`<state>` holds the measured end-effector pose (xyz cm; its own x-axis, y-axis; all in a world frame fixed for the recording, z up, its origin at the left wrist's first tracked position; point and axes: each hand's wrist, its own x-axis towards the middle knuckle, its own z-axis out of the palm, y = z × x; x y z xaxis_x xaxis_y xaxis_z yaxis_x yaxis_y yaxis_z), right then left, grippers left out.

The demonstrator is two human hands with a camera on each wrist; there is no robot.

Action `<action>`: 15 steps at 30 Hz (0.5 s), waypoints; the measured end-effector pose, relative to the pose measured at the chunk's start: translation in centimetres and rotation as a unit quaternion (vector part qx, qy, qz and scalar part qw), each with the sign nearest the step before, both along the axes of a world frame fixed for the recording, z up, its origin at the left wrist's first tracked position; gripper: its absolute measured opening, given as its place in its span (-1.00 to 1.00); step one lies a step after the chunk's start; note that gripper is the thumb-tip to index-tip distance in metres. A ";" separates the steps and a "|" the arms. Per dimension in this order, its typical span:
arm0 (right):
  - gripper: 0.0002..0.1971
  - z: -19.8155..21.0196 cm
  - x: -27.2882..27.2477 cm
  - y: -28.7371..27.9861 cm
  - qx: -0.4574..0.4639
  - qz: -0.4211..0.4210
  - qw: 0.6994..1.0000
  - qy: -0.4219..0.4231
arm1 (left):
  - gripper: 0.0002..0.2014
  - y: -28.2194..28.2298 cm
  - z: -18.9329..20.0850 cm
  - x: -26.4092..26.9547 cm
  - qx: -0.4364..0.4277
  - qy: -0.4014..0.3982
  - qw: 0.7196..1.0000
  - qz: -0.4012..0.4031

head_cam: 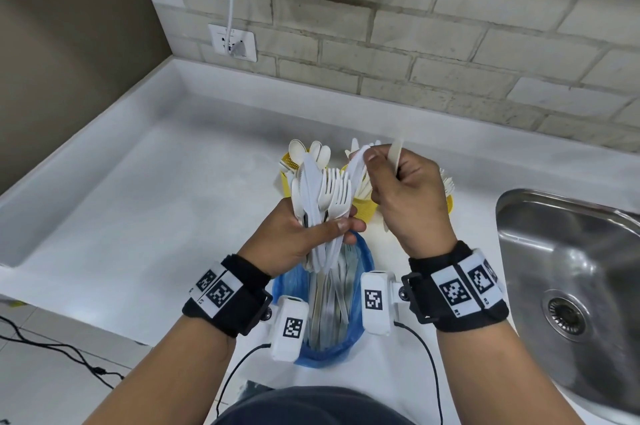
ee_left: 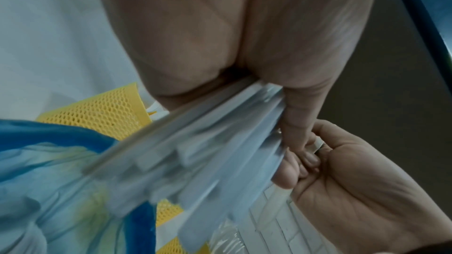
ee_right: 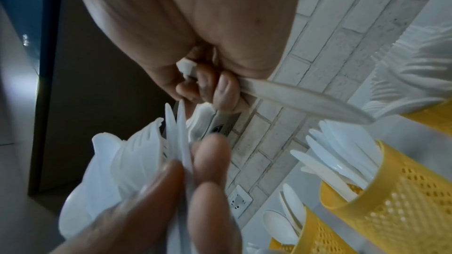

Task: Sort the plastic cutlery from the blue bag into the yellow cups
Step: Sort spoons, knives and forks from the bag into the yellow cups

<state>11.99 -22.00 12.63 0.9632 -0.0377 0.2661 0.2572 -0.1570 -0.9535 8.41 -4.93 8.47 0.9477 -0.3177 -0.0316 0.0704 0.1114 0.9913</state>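
The left hand (head_cam: 304, 237) grips a thick bundle of mixed white cutlery (head_cam: 322, 196) — forks, knives and a few spoons — fingers and thumb wrapped round the handles, heads fanned upward and away, directly above the open mouth of the blue bag (head_cam: 360, 262), which lies on the white counter (head_cam: 173, 182) near the person with more pieces inside. The right hand (head_cam: 412, 192) sits just right of the bundle, fingers curled: it holds one cream-coloured knife (head_cam: 395, 151) tucked under the fingers, and its thumb and fingertips pinch the top of a white piece (head_cam: 358, 158) that leans out of the bundle. In the right wrist view the cream knife (ee_right: 305, 99) juts out toward the cups; whether the pinched piece is a knife or a fork handle is hard to say, as the fingers cover it. The yellow cups (head_cam: 363, 208) stand just beyond both hands, the left cup (head_cam: 289, 161) showing spoons and the one behind the right hand showing knives. The relation that matters: the pinched piece's long axis runs near-to-far and upward, so it should slide out along its length, and the right hand — already nearer the knife cup — looks best placed to carry it there.
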 end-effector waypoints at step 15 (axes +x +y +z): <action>-0.57 -0.1 0.3 0.3 0.097 0.020 0.992 0.077 | -0.74 -0.3 0.6 -0.3 0.008 -0.015 1.000 -0.013</action>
<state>12.26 -21.69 12.54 0.9935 -0.0359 0.1078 0.1092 0.0412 -0.9932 8.13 -5.18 9.10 0.9399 -0.3412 -0.0094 0.0441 0.0942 0.9946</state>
